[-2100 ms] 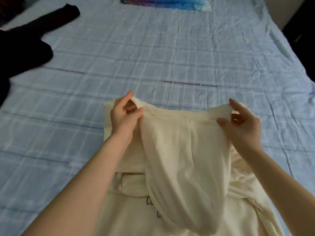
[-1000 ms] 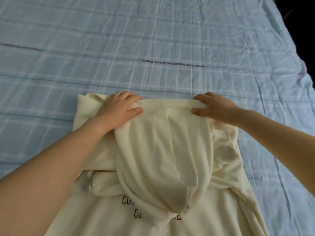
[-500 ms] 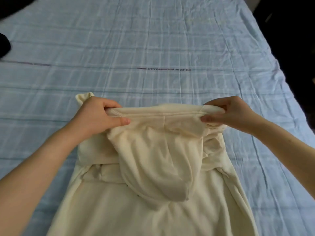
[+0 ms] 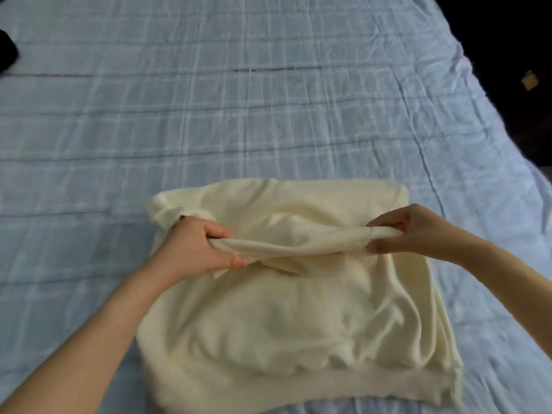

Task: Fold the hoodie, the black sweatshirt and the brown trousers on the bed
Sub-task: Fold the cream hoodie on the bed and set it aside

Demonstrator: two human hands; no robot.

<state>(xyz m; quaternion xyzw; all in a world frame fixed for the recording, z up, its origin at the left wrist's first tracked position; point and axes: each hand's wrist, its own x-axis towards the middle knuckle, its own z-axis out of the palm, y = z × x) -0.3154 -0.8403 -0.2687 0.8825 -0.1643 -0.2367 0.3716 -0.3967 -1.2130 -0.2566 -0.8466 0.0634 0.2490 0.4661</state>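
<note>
Head view: my left hand [image 4: 206,249] and right hand [image 4: 418,231] each have fingers curled tight round one end of a bunched fold of the hoodie [image 4: 298,330], which lies on the near part of the bed [image 4: 268,115]. The fold runs left to right between my hands, raised over the hoodie's middle, hem nearer, folded edge farther. Both hands are equally close, so I judge they must move together.

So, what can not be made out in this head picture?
Head view:
Black garment: cut off by the left edge; which garment it is, unclear.
Brown trousers: out of frame.
Hoodie: lower layers hidden under its top layer.
Tan object right of the bed: too small, dark.
</note>
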